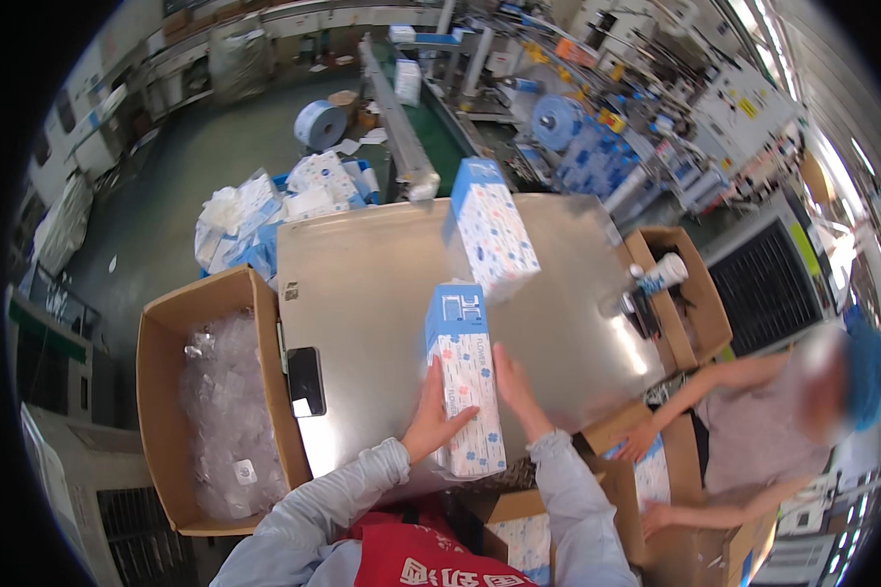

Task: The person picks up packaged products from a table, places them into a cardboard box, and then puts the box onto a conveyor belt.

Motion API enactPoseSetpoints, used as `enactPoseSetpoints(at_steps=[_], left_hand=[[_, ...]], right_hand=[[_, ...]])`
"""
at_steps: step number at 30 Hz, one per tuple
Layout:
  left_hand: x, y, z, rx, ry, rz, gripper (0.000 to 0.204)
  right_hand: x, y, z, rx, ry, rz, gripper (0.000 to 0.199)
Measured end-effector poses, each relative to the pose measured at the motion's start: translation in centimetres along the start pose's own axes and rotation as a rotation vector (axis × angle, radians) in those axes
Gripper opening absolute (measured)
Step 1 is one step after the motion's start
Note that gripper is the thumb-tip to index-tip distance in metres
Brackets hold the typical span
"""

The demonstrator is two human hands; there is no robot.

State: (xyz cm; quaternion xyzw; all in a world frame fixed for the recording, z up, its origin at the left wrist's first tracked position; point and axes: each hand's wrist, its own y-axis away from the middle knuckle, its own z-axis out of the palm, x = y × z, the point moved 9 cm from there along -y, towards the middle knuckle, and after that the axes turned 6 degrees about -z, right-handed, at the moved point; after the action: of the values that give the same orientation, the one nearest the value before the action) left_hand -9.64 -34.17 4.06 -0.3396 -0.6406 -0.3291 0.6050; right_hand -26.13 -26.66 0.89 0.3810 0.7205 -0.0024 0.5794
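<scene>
The left hand [433, 423] and right hand [519, 393] clamp a long flower-printed pack [467, 377] between them, at the tabletop's [367, 269] near edge. A black smartphone [305, 381] lies by the left edge, another blue-ended pack [496, 230] at the far edge.

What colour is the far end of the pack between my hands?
The pack has a blue far end with white markings; see the head view.
</scene>
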Motion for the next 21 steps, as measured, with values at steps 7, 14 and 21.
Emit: enactPoseSetpoints(at_steps=[7,14,21], left_hand=[[-2.6,-2.7,0.1,0.049,-0.097,-0.067,0.101],[-2.9,-7.6,-4.8,0.000,-0.097,-0.080,0.098],[2.9,-0.2,-8.2,-0.152,-0.126,-0.213,0.093]], right_hand=[[-14.9,-15.1,-11.8,0.693,1.012,-0.521,0.103],[-9.4,-8.4,-6.6,0.275,0.754,-0.246,0.091],[3.1,6.3,0.9,0.034,-0.557,-0.059,0.057]])
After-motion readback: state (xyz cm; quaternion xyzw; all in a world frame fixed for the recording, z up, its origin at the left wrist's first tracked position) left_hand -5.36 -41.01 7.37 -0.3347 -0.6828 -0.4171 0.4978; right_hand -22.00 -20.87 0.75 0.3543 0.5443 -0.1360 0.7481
